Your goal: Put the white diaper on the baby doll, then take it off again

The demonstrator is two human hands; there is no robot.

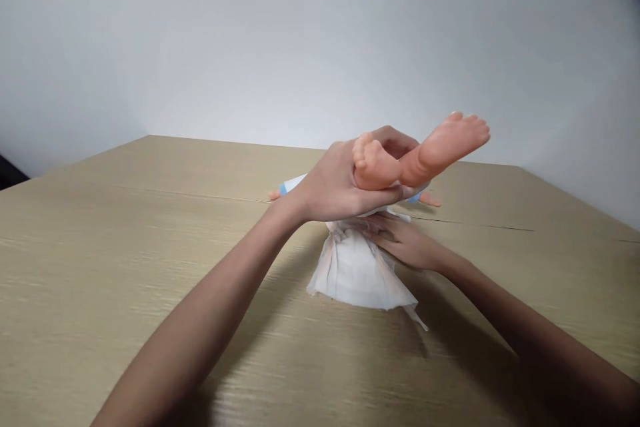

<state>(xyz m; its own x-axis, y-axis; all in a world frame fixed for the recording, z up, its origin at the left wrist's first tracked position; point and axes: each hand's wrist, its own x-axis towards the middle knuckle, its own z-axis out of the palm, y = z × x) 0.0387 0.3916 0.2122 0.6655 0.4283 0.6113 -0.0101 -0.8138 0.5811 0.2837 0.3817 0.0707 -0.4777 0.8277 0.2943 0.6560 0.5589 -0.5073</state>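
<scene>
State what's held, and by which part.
The left hand holds the doll around its ankles. The right hand lies against the white cloth; whether it grips it cannot be told.

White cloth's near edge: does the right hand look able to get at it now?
Likely yes: the right hand already appears to touch the white cloth, and nothing visible blocks its near edge, while the left hand holds the doll's feet above.

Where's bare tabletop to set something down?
Widest: tabletop left of the left forearm, to the back partition. Right of the right forearm, toward the side wall. Tighter: between forearms, near side of the white cloth. Crowded: centre, with left hand, doll feet, right hand, cloth.
</scene>
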